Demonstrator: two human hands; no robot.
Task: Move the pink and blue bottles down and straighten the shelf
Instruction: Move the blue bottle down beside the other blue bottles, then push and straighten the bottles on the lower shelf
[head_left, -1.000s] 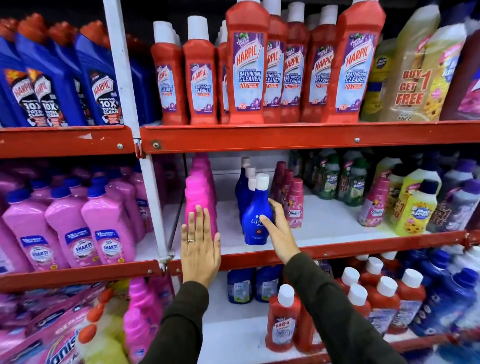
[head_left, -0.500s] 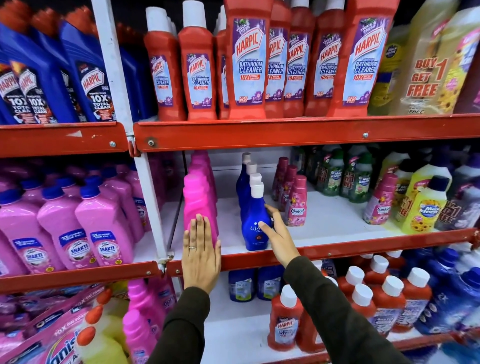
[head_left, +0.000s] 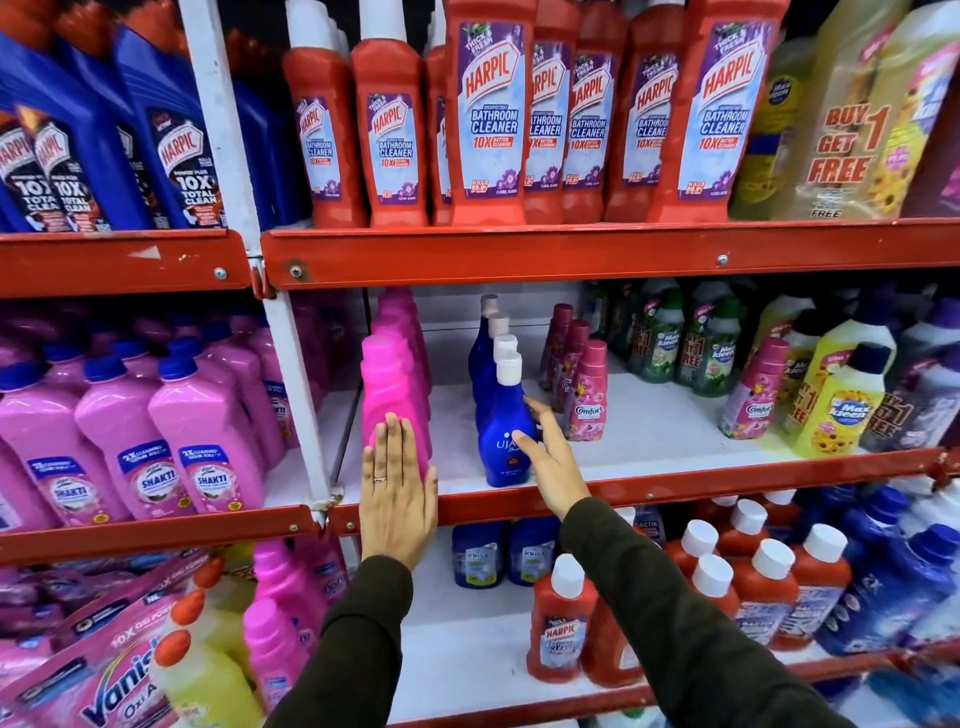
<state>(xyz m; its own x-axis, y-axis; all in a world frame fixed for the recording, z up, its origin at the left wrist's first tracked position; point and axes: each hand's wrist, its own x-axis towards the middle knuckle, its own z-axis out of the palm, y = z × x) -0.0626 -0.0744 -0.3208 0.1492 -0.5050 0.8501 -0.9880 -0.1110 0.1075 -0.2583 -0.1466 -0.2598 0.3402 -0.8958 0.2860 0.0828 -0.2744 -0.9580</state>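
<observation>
A person in dark long sleeves reaches both arms toward the middle white shelf board (head_left: 649, 415) of a red-framed metal store rack; the left hand (head_left: 397, 493) is spread flat, fingers straight and together, palm pressed against the front of the nearest bright pink plastic bottle (head_left: 387, 395), gripping nothing, with a ring on one finger; that bottle heads a single-file row of matching pink bottles running back into the shelf, at its left end beside the white upright post (head_left: 296, 374); the right hand (head_left: 550, 457) is open, thumb on the front and fingers around the right side of the foremost dark blue bottle with a white cap (head_left: 501, 415), cupping it loosely; this bottle stands upright at the shelf's front edge, leading a row of like blue bottles behind it; small maroon-capped pink Comfort bottles (head_left: 587, 400) stand just beside to the right; tall red Harpic bathroom cleaner bottles (head_left: 488, 119) fill the shelf above.
</observation>
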